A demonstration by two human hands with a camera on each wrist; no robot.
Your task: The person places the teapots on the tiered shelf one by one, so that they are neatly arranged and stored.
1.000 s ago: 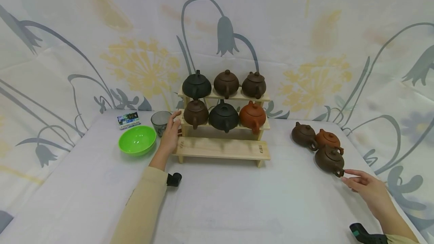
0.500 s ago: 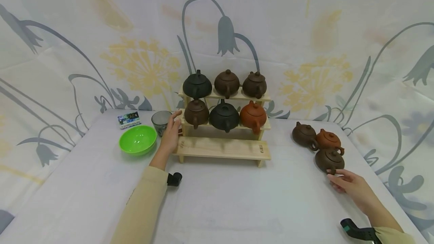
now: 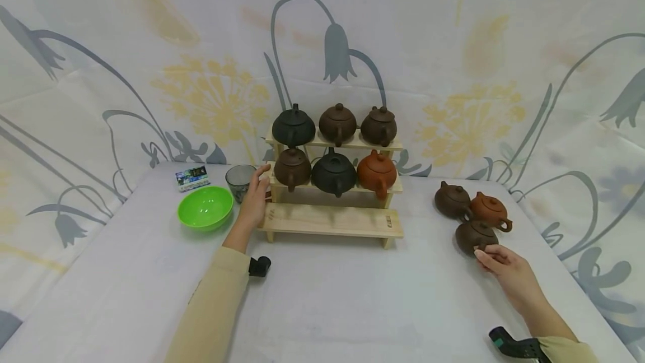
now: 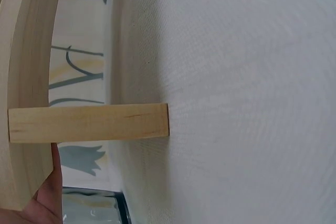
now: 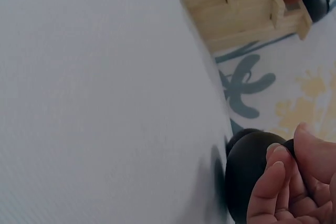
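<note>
My right hand [image 3: 511,279] pinches the handle of a dark brown teapot [image 3: 473,236] at the right of the table; in the right wrist view the fingers curl by the teapot [image 5: 252,166]. Behind it are an orange-brown teapot [image 3: 487,209] and another dark brown teapot [image 3: 452,200]. My left hand [image 3: 252,200] holds the left side of a tiered wooden stand [image 3: 327,220], and in the left wrist view part of that hand [image 4: 47,198] shows behind the wood [image 4: 89,123]. Several teapots stand on the upper two tiers, among them a black one [image 3: 333,173] and an orange one [image 3: 376,172].
Left of the stand are a green bowl [image 3: 205,209], a grey glass [image 3: 237,178] and a small patterned box [image 3: 192,178]. A patterned cloth [image 3: 216,60] hangs behind the white table [image 3: 353,296].
My right hand has moved left and taken hold of the front teapot's handle. That teapot has shifted left and turned a little. The left hand stays at the stand.
</note>
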